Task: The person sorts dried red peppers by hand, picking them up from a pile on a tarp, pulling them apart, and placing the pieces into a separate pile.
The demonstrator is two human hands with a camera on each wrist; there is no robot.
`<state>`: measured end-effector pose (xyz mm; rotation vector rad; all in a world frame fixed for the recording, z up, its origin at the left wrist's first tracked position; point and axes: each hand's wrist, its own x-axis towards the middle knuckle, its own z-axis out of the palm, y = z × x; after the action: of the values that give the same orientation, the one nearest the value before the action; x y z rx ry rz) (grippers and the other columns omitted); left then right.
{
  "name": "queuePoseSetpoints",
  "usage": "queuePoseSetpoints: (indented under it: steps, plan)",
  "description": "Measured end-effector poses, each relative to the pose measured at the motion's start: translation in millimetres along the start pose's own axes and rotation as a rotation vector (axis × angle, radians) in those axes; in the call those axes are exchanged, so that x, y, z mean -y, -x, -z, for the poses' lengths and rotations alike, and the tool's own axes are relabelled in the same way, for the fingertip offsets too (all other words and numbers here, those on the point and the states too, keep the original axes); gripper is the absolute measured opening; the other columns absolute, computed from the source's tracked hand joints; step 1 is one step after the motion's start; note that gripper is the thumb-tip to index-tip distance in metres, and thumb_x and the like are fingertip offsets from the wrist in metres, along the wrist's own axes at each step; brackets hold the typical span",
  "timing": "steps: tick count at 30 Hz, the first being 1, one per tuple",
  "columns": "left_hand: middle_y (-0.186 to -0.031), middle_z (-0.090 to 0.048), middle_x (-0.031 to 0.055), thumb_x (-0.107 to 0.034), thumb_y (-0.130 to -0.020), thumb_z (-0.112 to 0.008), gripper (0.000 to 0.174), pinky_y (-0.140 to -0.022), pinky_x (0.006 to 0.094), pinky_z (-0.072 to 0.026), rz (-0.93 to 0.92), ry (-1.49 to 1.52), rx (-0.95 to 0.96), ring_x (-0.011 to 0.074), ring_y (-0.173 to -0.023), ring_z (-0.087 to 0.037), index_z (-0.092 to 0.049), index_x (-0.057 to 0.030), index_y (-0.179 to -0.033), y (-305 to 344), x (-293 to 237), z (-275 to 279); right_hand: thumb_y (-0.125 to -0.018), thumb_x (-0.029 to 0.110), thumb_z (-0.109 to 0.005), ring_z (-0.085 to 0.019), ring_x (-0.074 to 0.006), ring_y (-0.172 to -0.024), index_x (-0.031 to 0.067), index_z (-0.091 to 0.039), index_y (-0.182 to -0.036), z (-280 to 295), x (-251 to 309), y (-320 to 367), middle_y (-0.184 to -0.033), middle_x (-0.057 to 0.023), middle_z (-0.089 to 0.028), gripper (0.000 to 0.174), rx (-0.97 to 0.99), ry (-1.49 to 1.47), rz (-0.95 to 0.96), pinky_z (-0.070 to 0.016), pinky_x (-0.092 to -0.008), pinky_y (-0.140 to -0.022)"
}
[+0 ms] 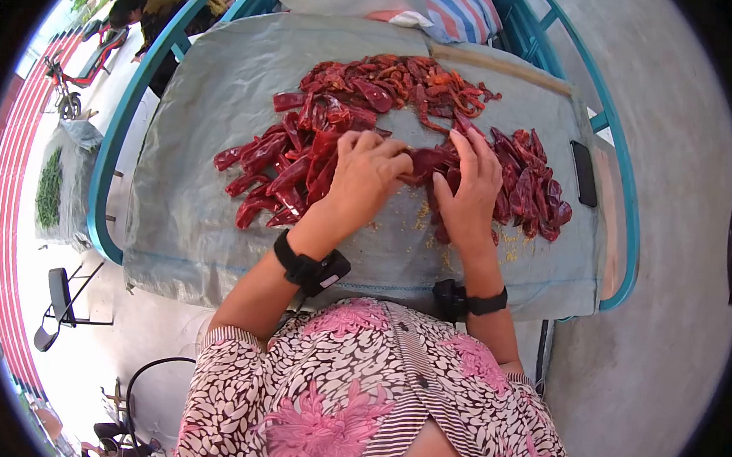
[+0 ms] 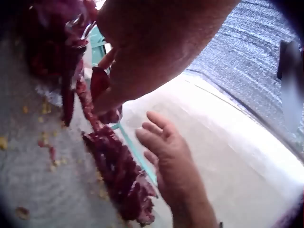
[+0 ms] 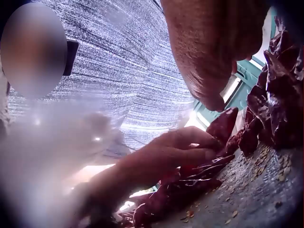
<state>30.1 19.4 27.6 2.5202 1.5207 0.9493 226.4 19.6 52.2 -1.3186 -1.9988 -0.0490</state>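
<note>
Between the two hands is a dark red dried pepper (image 1: 424,163). My left hand (image 1: 361,181) pinches its left end with curled fingers; in the right wrist view the left hand (image 3: 164,154) has its fingertips at the pepper (image 3: 223,124). My right hand (image 1: 472,192) is just right of it, fingers extended and thumb apart; whether it touches the pepper is unclear. In the left wrist view the right hand (image 2: 173,159) shows loosely spread fingers. A pile of whole glossy peppers (image 1: 291,172) lies left, and flattened dark peppers (image 1: 525,182) lie right.
Thin, brighter red pieces (image 1: 405,79) lie at the back of the grey sheet (image 1: 217,83). A phone (image 1: 583,173) is at the right edge. Yellow seeds (image 1: 510,245) are scattered near the front. Teal rails (image 1: 118,148) flank the surface. A person (image 1: 167,16) is at the back left.
</note>
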Motion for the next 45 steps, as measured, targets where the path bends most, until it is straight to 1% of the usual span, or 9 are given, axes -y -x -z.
queuePoseSetpoints:
  steps: [5, 9, 16, 21, 23, 29, 34, 40, 45]
  plan:
    - [-0.126, -0.066, 0.0106, -0.011, -0.08, -0.079, 0.025, -0.091, 0.042, -0.0495, 0.084, 0.357, 0.056, 0.0294, -0.107, -0.062, -0.069, -0.0101, -0.103, 18, -6, 9, -0.083, 0.017, -0.079, -0.059, -0.0264, -0.118, 0.0142, -0.069, -0.121, 8, -12, 11, -0.12, -0.0037, -0.07, 0.04, 0.253, -0.038, 0.102, -0.0349, -0.0506, -0.113]
    - [-0.112, -0.065, 0.0137, -0.009, -0.082, -0.079, 0.024, -0.082, 0.0434, -0.0524, 0.265, 0.364, -0.148, 0.0328, -0.098, -0.063, -0.07, -0.0072, -0.104, 32, -13, 6, -0.082, 0.018, -0.08, -0.061, -0.026, -0.113, 0.0146, -0.069, -0.12, 17, -9, 16, -0.112, -0.0032, -0.072, 0.04, 0.231, -0.013, 0.07, -0.0358, -0.0506, -0.112]
    - [-0.095, -0.063, 0.0116, -0.01, -0.084, -0.079, 0.026, -0.077, 0.0414, -0.0541, 0.368, 0.356, -0.008, 0.0326, -0.087, -0.065, -0.07, -0.0064, -0.108, 29, -31, 18, -0.083, 0.021, -0.081, -0.063, -0.0299, -0.106, 0.0084, -0.068, -0.122, 19, -14, -7, -0.112, -0.0113, -0.071, 0.043, -0.097, 0.014, 0.042, -0.0422, -0.0474, -0.102]
    - [-0.102, -0.066, 0.0125, -0.006, -0.086, -0.076, 0.034, -0.078, 0.0418, -0.0555, 0.266, 0.556, -0.085, 0.0317, -0.092, -0.067, -0.066, -0.0063, -0.118, 23, -35, 4, -0.092, 0.018, -0.074, -0.067, -0.0314, -0.1, 0.0083, -0.068, -0.123, 17, -2, 11, -0.108, -0.0111, -0.072, 0.033, 0.247, -0.383, 0.081, -0.0491, -0.0419, -0.09]
    - [-0.106, -0.066, 0.012, -0.005, -0.086, -0.075, 0.034, -0.082, 0.0422, -0.0541, 0.272, 0.439, -0.096, 0.0313, -0.099, -0.066, -0.065, -0.0066, -0.119, 24, -35, 7, -0.092, 0.015, -0.074, -0.066, -0.0301, -0.097, 0.0093, -0.069, -0.119, 15, -1, 20, -0.101, -0.0089, -0.073, 0.028, 0.32, -0.405, -0.138, -0.0488, -0.0421, -0.089]
    - [-0.111, -0.067, 0.0085, -0.011, -0.085, -0.075, 0.035, -0.098, 0.0467, -0.0416, 0.359, -0.241, -0.323, 0.0305, -0.115, -0.058, -0.067, -0.0106, -0.119, 13, -6, 36, -0.09, 0.011, -0.074, -0.066, -0.0268, -0.093, 0.0102, -0.069, -0.119, 24, -9, 9, -0.094, -0.0048, -0.073, 0.029, 0.075, -0.274, -0.106, -0.0456, -0.0411, -0.094]
    - [-0.11, -0.069, 0.004, -0.015, -0.083, -0.078, 0.034, -0.1, 0.0446, -0.0366, 0.46, -0.306, -0.104, 0.027, -0.114, -0.058, -0.069, -0.014, -0.116, 21, 23, 33, -0.09, 0.009, -0.072, -0.065, -0.0264, -0.099, 0.0085, -0.066, -0.126, 13, -16, 9, -0.107, -0.0076, -0.072, 0.036, 0.022, -0.29, -0.189, -0.0443, -0.0414, -0.098]
    - [-0.094, -0.069, 0.0015, -0.009, -0.082, -0.077, 0.022, -0.095, 0.044, -0.039, 0.32, -0.195, -0.329, 0.0258, -0.101, -0.061, -0.07, -0.0147, -0.102, 13, 12, 49, -0.089, 0.01, -0.073, -0.064, -0.0298, -0.109, 0.0087, -0.062, -0.132, 10, -12, 18, -0.119, -0.0093, -0.07, 0.044, 0.055, -0.269, -0.085, -0.0432, -0.0437, -0.102]
    - [-0.087, -0.068, 0.0011, -0.009, -0.079, -0.081, 0.02, -0.084, 0.0401, -0.0427, 0.161, 0.118, -0.215, 0.0244, -0.093, -0.061, -0.071, -0.0141, -0.095, 13, -15, 52, -0.086, 0.009, -0.075, -0.06, -0.0324, -0.12, 0.0096, -0.063, -0.131, 10, 11, 6, -0.129, -0.0123, -0.066, 0.046, 0.042, -0.295, 0.111, -0.0435, -0.0447, -0.105]
